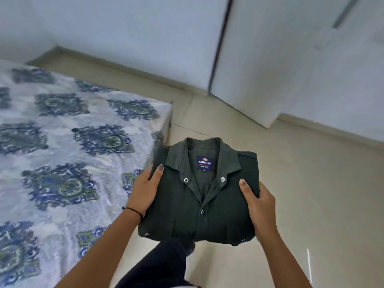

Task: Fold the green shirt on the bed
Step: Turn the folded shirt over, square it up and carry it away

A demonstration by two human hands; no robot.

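Note:
The dark green shirt (pixel 216 208) is folded into a compact rectangle, collar up, with a blue label and snap buttons showing. I hold it in the air over the floor, just right of the bed's corner. My left hand (pixel 145 190) grips its left edge, thumb on top near the collar. My right hand (pixel 259 204) grips its right edge, thumb on top. The bed (pixel 62 142), under a white sheet with blue and green medallions, fills the left side.
Beige tiled floor (pixel 311 194) lies beneath and to the right. White walls and a white wardrobe door (pixel 280 69) stand behind. My dark trouser leg (pixel 162 265) shows below the shirt.

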